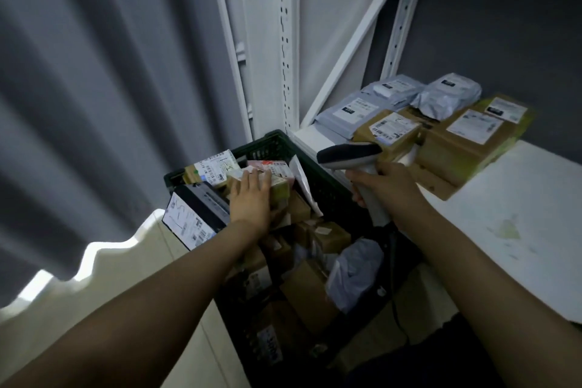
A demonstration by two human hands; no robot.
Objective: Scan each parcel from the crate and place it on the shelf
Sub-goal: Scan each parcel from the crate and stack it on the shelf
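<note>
The scanner (349, 154) is gripped by its handle in the right hand (389, 194), its head turned toward the left hand (252, 198). That hand's fingers are laid nearly straight across a small box (279, 187) at the top of the crate (274, 139), and no closed grasp is seen yet. Parcels are piled loosely beneath and beside this hand, so neighbours could be dragged or toppled as the box is lifted. The shelf (504, 214) beyond the right hand is crowded at its far end, and the stacked parcels (472, 135) there could be knocked.

Grey curtain (94, 104) L, dark wall (510, 25) R, dim.
</note>
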